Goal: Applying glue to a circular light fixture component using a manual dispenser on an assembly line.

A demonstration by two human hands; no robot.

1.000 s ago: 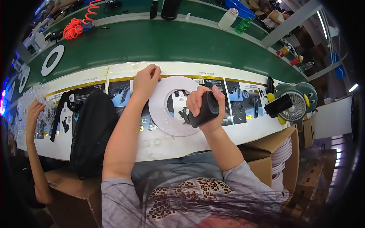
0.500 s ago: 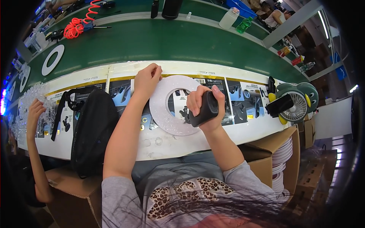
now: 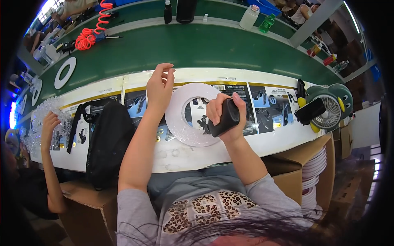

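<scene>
Right hand [image 3: 225, 111] is closed around a black device [image 3: 225, 118], gripping it over the lower right edge of the white ring [image 3: 182, 119]; the device's lower end points into the ring's centre hole, and what kind of tool it is can't be made out because the fingers cover most of it. Left hand [image 3: 159, 87] is raised just past the ring's upper left rim, fingers loosely curled and apart, holding nothing; can't tell whether the fingertips touch the ring or the table. Ring lies flat on the white bench strip [image 3: 262, 143], on top of printed dark sheets [image 3: 266, 107], which it partly hides. Black bag [image 3: 108, 141] sits left of the left forearm, its lower part hanging over the bench edge. Right end of the bench: green-and-yellow fan [image 3: 330, 107] with a black block in front of it, partly covering the grille. Another person's hand [image 3: 50, 123] at far left rests on a pile of clear plastic pieces [image 3: 43, 119], too blurred to identify. A second white ring [image 3: 65, 72] lies on the green belt [image 3: 197, 51]. Stacked white discs [image 3: 314, 172] in the carton at lower right are cut off by its wall.
</scene>
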